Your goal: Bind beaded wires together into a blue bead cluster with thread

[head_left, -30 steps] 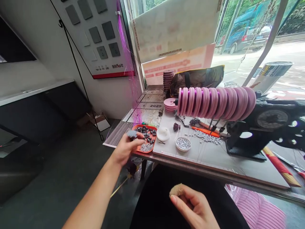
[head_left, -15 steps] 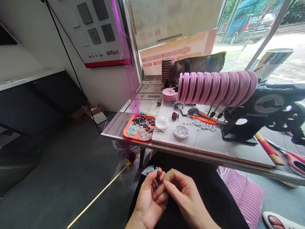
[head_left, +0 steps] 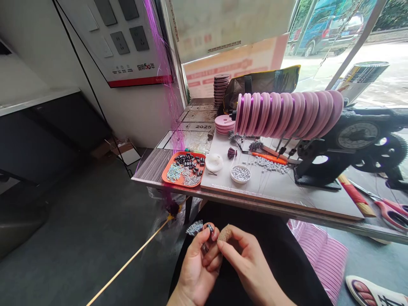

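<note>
Over my lap, my left hand (head_left: 199,265) is closed around a small bundle of thin stems with pale blue-grey beaded tips (head_left: 194,228), which fan out past the thumb. A dark shiny bead (head_left: 210,228) shows between its thumb and forefinger. My right hand (head_left: 244,259) touches the left fingers, its thumb and forefinger pinched together. A tan wrap (head_left: 225,233) covers its forefinger tip. Whatever sits in that pinch is too small to make out. Ahead on the table is an orange tray (head_left: 164,175) holding black, light blue and silver beads.
A white bowl of pearly beads (head_left: 240,174) and loose beads (head_left: 270,165) lie on the white board (head_left: 219,187). Pink spools (head_left: 287,114) sit on a black machine (head_left: 357,136). Pink-handled scissors (head_left: 393,212) lie right. Purple threads (head_left: 174,106) hang left near a bamboo stick (head_left: 127,263).
The view has shifted slightly, so the table things appear a little further left and up. Both hands hold nearly the same pose. The left hand's bead bundle has turned slightly.
</note>
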The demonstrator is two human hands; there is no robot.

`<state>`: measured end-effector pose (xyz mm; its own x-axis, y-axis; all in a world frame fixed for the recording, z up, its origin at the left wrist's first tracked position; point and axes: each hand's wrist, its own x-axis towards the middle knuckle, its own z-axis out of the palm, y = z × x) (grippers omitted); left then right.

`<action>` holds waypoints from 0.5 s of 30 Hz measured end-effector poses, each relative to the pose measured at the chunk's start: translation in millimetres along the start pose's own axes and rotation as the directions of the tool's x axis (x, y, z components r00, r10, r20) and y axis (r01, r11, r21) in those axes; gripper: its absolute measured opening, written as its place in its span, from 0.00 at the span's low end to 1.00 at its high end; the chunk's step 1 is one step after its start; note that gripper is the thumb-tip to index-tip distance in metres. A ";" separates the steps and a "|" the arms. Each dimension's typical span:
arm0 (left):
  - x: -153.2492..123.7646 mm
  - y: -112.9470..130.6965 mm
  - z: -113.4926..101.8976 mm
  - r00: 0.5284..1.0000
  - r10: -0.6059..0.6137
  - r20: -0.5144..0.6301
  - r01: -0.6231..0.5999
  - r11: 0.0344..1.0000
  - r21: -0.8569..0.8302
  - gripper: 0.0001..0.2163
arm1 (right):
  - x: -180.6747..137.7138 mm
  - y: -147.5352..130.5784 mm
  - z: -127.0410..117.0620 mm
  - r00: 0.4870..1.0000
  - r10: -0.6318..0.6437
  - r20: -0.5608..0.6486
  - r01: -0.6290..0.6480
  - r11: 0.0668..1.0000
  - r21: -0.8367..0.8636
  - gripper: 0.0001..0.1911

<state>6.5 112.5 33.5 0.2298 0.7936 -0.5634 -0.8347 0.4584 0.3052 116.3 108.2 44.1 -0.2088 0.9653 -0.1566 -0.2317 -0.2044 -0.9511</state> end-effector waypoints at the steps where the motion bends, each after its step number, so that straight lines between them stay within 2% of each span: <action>1: -1.4 -0.8 0.3 0.999 0.032 -0.011 -0.031 0.999 0.034 0.10 | 0.1 -0.3 -0.1 1.000 -0.017 -0.001 0.017 1.000 0.011 0.15; 5: -6.1 -5.3 1.4 0.977 0.207 -0.044 -0.193 0.958 0.212 0.13 | 0.7 -2.1 -0.1 0.997 -0.078 -0.027 0.081 0.988 0.130 0.13; 10: -6.9 -13.1 1.4 0.942 0.328 0.067 -0.327 0.859 0.394 0.10 | -1.8 5.2 -1.5 0.996 0.002 -0.089 0.025 0.955 0.296 0.14; 12: -6.1 -15.5 0.5 0.934 0.340 0.111 -0.353 0.823 0.446 0.09 | -3.3 9.8 -2.5 0.993 0.015 -0.121 0.021 0.957 0.290 0.17; 15: -4.6 -16.0 -2.1 0.921 0.373 0.114 -0.376 0.772 0.512 0.08 | -4.5 13.5 -3.5 0.992 -0.002 -0.130 0.030 0.976 0.214 0.18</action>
<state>17.7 100.7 29.6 -0.0428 0.9474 -0.3173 -0.4750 0.2601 0.8407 117.4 101.7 31.1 -0.0830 0.9786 -0.1883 -0.4360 -0.2056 -0.8762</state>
